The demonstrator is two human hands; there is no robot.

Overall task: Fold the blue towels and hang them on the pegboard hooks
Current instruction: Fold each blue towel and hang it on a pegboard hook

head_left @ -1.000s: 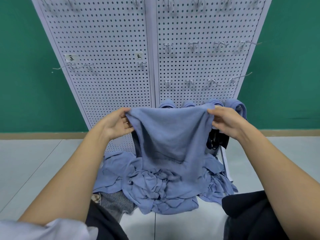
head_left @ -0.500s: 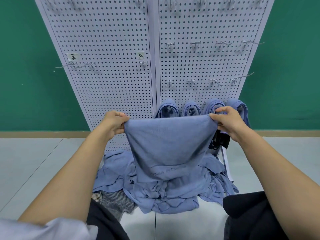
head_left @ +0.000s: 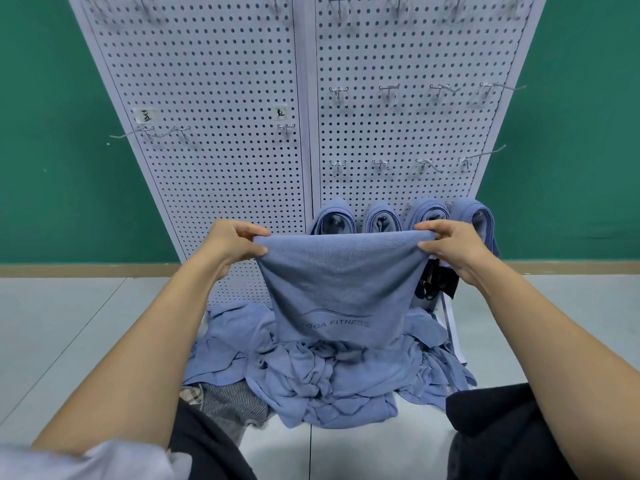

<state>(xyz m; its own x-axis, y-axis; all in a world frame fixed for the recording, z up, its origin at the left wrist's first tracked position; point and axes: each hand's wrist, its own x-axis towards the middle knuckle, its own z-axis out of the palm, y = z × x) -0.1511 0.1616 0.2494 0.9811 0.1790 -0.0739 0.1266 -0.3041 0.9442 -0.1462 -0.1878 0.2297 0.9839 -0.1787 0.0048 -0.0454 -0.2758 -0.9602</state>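
Observation:
A blue towel [head_left: 341,282] printed with "YOGA FITNESS" hangs stretched between my hands in front of the white pegboard [head_left: 221,161]. My left hand [head_left: 231,247] pinches its top left corner and my right hand [head_left: 450,249] pinches its top right corner. The top edge is taut and level, and the lower edge reaches the pile of loose blue towels [head_left: 332,379] on the floor. Several folded blue towels [head_left: 427,216] hang on the lowest row of hooks, just behind the held towel.
Bare metal hooks [head_left: 388,90] stick out in rows higher on the right panel, and a few hooks [head_left: 149,131] on the left panel. A striped grey cloth [head_left: 230,400] lies at the pile's left. A black strap bundle [head_left: 436,284] hangs below my right hand. My dark-trousered knees frame the pile.
The towel went from slack and bunched to pulled taut, with its printed lettering now showing. My hands dropped a little, uncovering the folded towels on the hooks behind.

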